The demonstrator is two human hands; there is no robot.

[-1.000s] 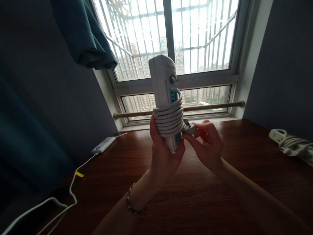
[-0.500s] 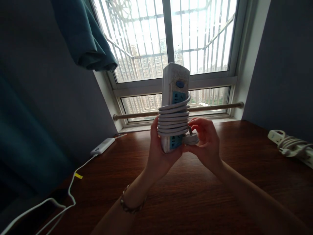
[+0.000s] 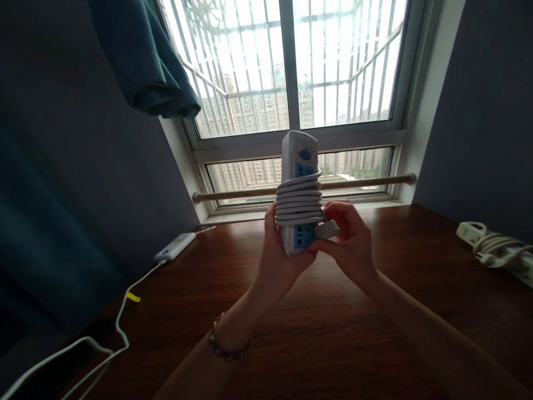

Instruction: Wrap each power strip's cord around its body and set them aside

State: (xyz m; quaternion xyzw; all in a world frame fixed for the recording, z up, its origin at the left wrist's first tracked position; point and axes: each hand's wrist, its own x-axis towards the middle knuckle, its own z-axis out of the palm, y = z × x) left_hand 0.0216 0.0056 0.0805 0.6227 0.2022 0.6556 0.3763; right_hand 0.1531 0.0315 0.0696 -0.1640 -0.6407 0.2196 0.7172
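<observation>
Your left hand grips the lower end of a white power strip, holding it upright above the table with its blue sockets facing you. Its cord is coiled tightly around its middle. Your right hand pinches the plug against the strip's right side, just below the coils. A second strip with a bundled cord lies at the table's right edge. A power bank rests near the far left corner, its white cable trailing off the left edge. A window stands behind, with a teal curtain to its left.
</observation>
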